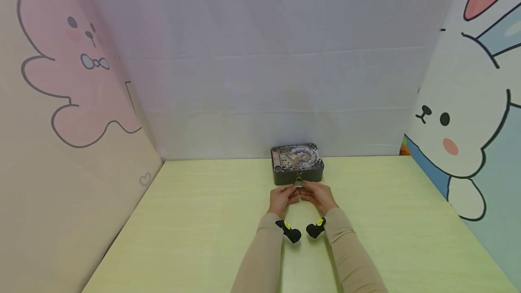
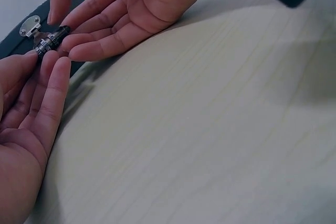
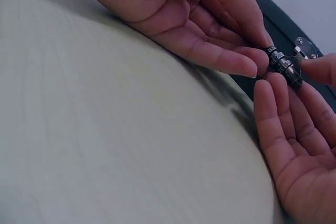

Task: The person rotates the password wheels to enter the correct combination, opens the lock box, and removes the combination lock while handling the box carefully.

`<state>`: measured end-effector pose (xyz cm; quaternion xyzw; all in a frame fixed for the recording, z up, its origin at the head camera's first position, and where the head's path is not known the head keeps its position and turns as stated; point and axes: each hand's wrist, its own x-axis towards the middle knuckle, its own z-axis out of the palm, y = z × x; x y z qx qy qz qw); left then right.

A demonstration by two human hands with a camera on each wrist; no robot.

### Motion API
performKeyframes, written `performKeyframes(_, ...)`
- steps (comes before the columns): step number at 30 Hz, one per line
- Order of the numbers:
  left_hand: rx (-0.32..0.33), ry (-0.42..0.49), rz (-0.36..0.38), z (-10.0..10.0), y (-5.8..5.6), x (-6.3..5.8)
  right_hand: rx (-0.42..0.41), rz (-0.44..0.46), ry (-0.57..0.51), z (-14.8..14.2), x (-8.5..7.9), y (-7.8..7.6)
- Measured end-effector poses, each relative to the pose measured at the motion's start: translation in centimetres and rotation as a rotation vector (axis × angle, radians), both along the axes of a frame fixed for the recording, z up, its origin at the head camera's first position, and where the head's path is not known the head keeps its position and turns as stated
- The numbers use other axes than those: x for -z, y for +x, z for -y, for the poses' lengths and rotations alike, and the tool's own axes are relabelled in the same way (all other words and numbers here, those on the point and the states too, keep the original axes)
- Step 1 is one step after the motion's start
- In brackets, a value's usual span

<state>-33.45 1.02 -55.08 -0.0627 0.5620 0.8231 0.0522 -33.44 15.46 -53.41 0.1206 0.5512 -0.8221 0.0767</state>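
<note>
A dark, box-shaped tin (image 1: 299, 159) with a decorated lid lies at the far side of the table. A small combination padlock (image 3: 283, 65) with number dials hangs at the metal hasp (image 2: 30, 26) on its front. My left hand (image 1: 281, 199) pinches one end of the padlock between thumb and fingers (image 3: 257, 59). Against the padlock's other end rest the fairly straight fingers (image 2: 84, 17) of my right hand (image 1: 319, 195). Its thumb is lifted near the hasp, a small gap from the padlock in the left wrist view. Both palms face inward.
A pale wooden table (image 1: 195, 220) carries the tin, close to a white cloth backdrop (image 1: 252, 80). Cartoon-printed panels stand at the left and right. Black wrist devices (image 1: 291, 233) sit on the inner side of both sleeves.
</note>
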Motion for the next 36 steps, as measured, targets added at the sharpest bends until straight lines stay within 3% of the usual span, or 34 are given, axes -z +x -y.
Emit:
performKeyframes(10, 0.002, 0.006, 0.004, 0.0, 0.2, -0.4, -0.002, -0.002, -0.023, 0.0, -0.2, 0.1)
performKeyframes(18, 0.023, 0.008, -0.003, 0.4, 1.1, -1.9, -0.007, -0.012, -0.021, -0.1, -0.2, 0.1)
performKeyframes(27, 0.005, 0.004, 0.0, 0.1, 0.3, -0.3, -0.006, -0.031, -0.014, 0.0, 0.0, 0.1)
performKeyframes(36, 0.0, 0.005, -0.012, 0.0, 0.0, 0.0, -0.003, -0.042, 0.022, 0.1, 0.1, 0.0)
